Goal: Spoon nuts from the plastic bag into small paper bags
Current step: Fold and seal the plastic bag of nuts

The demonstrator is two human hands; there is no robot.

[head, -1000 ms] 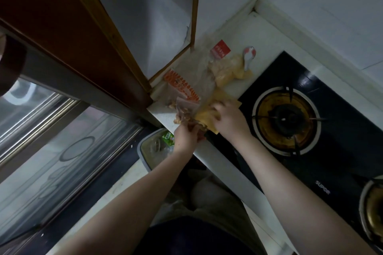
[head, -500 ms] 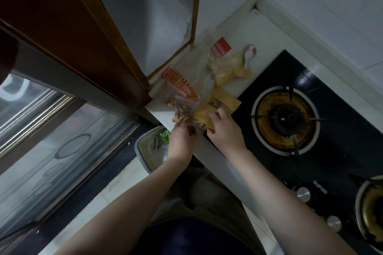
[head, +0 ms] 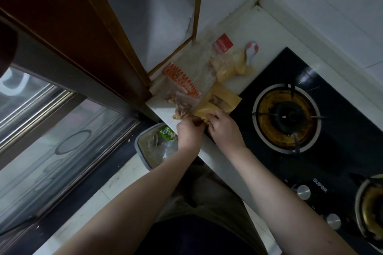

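Note:
A small brown paper bag (head: pixel 205 110) lies at the front edge of the white counter (head: pixel 267 33). My right hand (head: pixel 224 128) pinches its near end, and my left hand (head: pixel 189 131) grips the same end from the left. A second paper bag (head: pixel 224 97) lies just behind it. A clear plastic bag with orange print (head: pixel 182 80) lies to the left, nuts (head: pixel 182 109) showing at its near end. A white spoon (head: pixel 251 50) rests on a yellowish plastic bag (head: pixel 232 66) further back.
A black gas hob (head: pixel 310 161) with a burner (head: pixel 287 117) fills the right side, its knobs (head: pixel 303 192) near the front. Below the counter edge stands a grey bin (head: pixel 145 151) with rubbish. A wooden door frame (head: pixel 83 37) and a glass door are at left.
Both hands have drawn back toward the counter's front edge. They now meet at the near end of the paper bag, where before the right hand lay over it.

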